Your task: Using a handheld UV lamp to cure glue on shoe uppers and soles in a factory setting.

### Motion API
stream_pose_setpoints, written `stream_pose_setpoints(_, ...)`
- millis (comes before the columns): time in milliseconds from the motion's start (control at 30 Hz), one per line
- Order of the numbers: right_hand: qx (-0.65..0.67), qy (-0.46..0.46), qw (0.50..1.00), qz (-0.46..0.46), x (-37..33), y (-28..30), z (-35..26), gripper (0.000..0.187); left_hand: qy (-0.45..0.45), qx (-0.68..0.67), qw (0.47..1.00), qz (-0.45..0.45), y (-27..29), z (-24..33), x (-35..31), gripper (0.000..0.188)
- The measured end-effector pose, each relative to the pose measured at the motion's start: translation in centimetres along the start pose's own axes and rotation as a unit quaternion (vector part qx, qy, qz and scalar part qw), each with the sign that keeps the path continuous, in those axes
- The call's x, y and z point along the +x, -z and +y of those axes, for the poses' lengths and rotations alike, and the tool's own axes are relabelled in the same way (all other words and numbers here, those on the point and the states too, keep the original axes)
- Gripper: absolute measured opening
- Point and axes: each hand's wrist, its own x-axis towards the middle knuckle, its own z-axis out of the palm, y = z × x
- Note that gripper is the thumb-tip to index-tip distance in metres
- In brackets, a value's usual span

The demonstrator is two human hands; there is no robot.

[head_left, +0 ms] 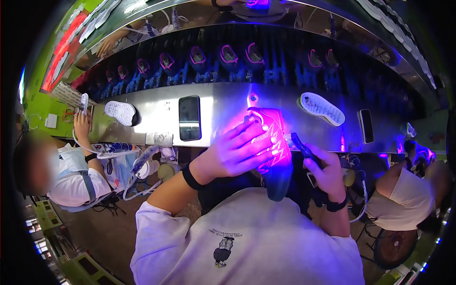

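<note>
A shoe upper (279, 166), glowing pink and red under violet light, hangs over the near bench edge with its dark toe pointing toward me. My left hand (235, 151) lies across its side with fingers stretched over the lacing area, steadying it. In my right hand (325, 172) is a dark-handled brush (303, 145), its pale end close to the right side of the upper. Fingers and thumb wrap round the handle. Whether the brush tip touches the upper I cannot tell.
A white shoe sole (323, 109) lies right of the upper, another sole (120, 113) at the left. Phones (190, 118) (366, 126) rest on the metal bench (156, 102). Behind runs a rack of dark shoe uppers (198, 56). Co-workers sit left (80, 173) and right (403, 199).
</note>
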Motion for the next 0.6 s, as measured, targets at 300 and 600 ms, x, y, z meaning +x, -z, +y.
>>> stream_pose_setpoints(300,0.050,-0.100,0.992,-0.054,-2.4,1.7,0.6,0.040,0.002,0.013,0.999,-0.044,-1.7,0.7,0.2,0.034)
stream_pose_setpoints(600,0.094,-0.069,0.992,-0.043,-3.3,2.9,3.5,0.041,0.108,-0.014,0.993,-0.036,-4.6,1.4,1.0,0.056)
